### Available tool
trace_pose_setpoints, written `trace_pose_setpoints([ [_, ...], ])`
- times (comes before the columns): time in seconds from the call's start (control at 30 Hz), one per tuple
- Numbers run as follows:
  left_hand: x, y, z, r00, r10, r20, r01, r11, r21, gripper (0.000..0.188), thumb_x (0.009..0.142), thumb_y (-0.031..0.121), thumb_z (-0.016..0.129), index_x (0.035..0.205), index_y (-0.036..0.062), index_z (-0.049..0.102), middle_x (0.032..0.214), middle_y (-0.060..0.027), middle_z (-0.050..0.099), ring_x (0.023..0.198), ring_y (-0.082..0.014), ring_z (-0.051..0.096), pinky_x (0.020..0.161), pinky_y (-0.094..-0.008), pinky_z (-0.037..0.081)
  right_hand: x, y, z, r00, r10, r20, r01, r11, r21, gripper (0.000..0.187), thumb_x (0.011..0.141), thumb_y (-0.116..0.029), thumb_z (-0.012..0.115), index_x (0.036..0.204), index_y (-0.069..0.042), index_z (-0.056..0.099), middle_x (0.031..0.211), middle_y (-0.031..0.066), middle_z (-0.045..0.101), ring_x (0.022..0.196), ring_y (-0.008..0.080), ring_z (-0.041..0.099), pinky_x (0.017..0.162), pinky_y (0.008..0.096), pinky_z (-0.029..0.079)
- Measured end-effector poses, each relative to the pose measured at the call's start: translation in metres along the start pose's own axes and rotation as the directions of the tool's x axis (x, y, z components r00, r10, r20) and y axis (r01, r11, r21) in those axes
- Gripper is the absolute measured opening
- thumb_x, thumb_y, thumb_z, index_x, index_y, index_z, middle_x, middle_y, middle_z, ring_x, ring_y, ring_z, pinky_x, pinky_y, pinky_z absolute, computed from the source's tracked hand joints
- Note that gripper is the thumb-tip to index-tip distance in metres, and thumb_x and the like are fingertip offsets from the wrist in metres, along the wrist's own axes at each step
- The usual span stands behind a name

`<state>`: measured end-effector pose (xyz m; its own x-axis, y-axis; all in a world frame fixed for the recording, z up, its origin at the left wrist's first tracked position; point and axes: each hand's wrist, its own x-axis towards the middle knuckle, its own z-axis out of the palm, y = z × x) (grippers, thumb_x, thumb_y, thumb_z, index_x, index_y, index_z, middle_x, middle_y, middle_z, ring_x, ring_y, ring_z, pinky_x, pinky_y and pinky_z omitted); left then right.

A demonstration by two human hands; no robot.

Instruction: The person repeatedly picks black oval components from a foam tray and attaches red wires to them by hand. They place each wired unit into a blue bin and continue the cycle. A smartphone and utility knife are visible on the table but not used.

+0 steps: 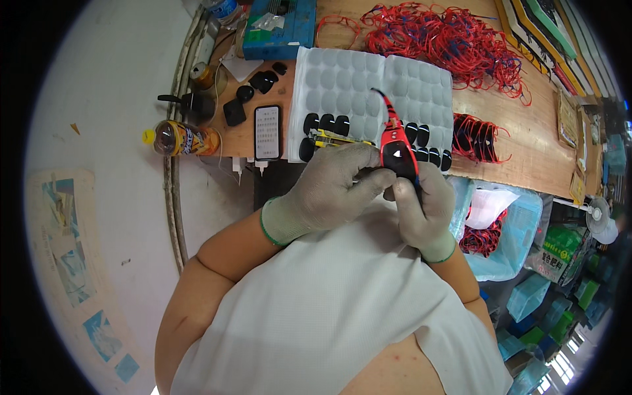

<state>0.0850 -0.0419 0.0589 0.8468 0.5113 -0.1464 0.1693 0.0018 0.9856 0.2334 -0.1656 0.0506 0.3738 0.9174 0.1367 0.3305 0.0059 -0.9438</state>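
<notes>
In front of my chest I hold a pair of red-and-black sunglasses [397,157], seen end-on, with one curved temple pointing up and away. My left hand [332,184], in a grey knit glove, pinches it from the left. On the other side my right hand [424,207], gloved alike, grips the same frame with the thumb near the left thumb. My fingers hide the lower part. Just beyond lies a white moulded tray [342,76] with rows of oval pockets. Dark lenses [327,123] sit in its nearer pockets, and a yellow utility knife [337,139] rests across it.
A tangled heap of red frames [451,43] covers the far right of the table, with a neat row of glasses [479,138] nearer. A phone [268,133], loose black lenses [245,93] and an orange drink bottle [187,138] stand left. Below right is a blue basket [523,230].
</notes>
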Motion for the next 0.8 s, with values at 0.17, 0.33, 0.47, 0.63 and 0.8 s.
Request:
trace_pose_setpoints([
  [0.17,-0.003,0.019,-0.007,0.937,0.348,0.038,-0.347,0.91,0.228,0.018,0.092,0.009,0.069,0.108,0.0006,0.069,0.091,-0.0141,0.071,0.079,-0.0241,0.071,0.073,-0.0317,0.054,-0.01,-0.021,-0.008,0.98,-0.199,-0.024,0.187,0.952,-0.242,0.019,0.081,0.001,0.064,0.1,0.005,0.064,0.077,0.0152,0.065,0.06,0.026,0.062,0.057,0.0333,0.05],
  [0.33,0.0,0.019,-0.011,0.912,0.404,0.067,-0.41,0.895,0.179,0.019,0.09,0.009,0.07,0.108,0.0027,0.07,0.094,-0.0138,0.072,0.082,-0.0285,0.071,0.076,-0.035,0.055,-0.01,-0.017,-0.008,0.965,-0.26,-0.022,0.249,0.944,-0.216,0.023,0.078,0.002,0.065,0.1,0.005,0.065,0.082,0.0171,0.067,0.066,0.0291,0.065,0.06,0.0355,0.051],
  [0.47,0.008,0.009,-0.022,0.933,0.326,0.154,-0.344,0.932,0.11,0.015,0.087,0.011,0.069,0.1,0.0042,0.069,0.115,-0.0184,0.067,0.106,-0.0385,0.064,0.091,-0.0443,0.05,0.0,-0.006,-0.005,0.977,-0.214,0.025,0.215,0.972,-0.091,0.02,0.08,0.0,0.067,0.099,0.003,0.065,0.083,0.0159,0.068,0.066,0.029,0.065,0.06,0.0354,0.051],
  [0.63,0.027,-0.007,-0.027,0.865,0.491,0.1,-0.495,0.806,0.324,0.02,0.088,0.016,0.07,0.103,0.0038,0.071,0.156,-0.0232,0.038,0.145,-0.0449,0.033,0.118,-0.0488,0.028,0.013,0.004,-0.002,0.991,-0.132,0.028,0.133,0.991,-0.002,0.016,0.081,0.0,0.067,0.096,0.004,0.065,0.077,0.0154,0.067,0.061,0.025,0.065,0.056,0.034,0.051],
  [0.8,0.093,-0.029,-0.032,0.872,0.397,0.286,-0.448,0.883,0.139,0.022,0.089,0.022,0.071,0.1,0.0035,0.072,0.145,-0.0221,0.053,0.147,-0.0406,0.034,0.118,-0.0474,0.03,0.017,0.033,-0.021,0.996,-0.068,-0.062,0.065,0.997,-0.049,0.012,0.083,0.001,0.066,0.094,0.004,0.064,0.074,0.014,0.065,0.059,0.0229,0.062,0.055,0.0326,0.048],
])
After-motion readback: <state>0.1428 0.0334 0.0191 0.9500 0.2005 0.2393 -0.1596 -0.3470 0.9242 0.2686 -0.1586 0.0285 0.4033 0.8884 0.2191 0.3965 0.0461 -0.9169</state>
